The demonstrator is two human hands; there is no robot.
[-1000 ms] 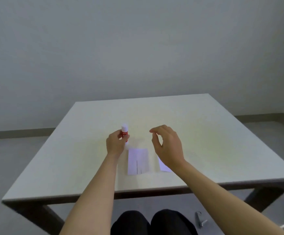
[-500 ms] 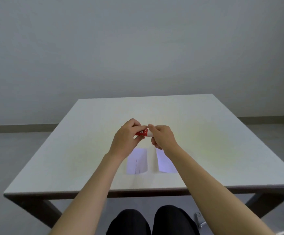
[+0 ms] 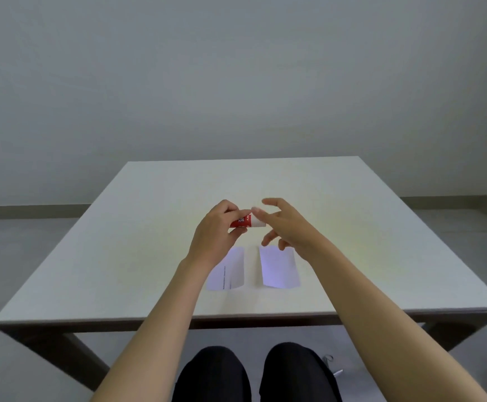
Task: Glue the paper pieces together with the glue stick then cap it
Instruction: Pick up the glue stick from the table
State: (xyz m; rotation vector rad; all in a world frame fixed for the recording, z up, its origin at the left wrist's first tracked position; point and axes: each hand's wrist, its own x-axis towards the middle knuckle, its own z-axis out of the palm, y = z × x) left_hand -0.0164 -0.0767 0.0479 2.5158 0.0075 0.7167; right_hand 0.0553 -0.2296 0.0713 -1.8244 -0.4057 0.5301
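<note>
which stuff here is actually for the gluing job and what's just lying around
For the job: glue stick in left hand; left paper piece; right paper piece; right hand, fingers spread.
Lying about: small metal object on floor.

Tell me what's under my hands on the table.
Two paper pieces, left and right, lie apart on the table. The left hand covers the left piece's upper corner.

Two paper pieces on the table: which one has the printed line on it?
The left paper piece, partly under the left hand's wrist, shows a dark printed line along its length. The right paper piece looks blank.
</note>
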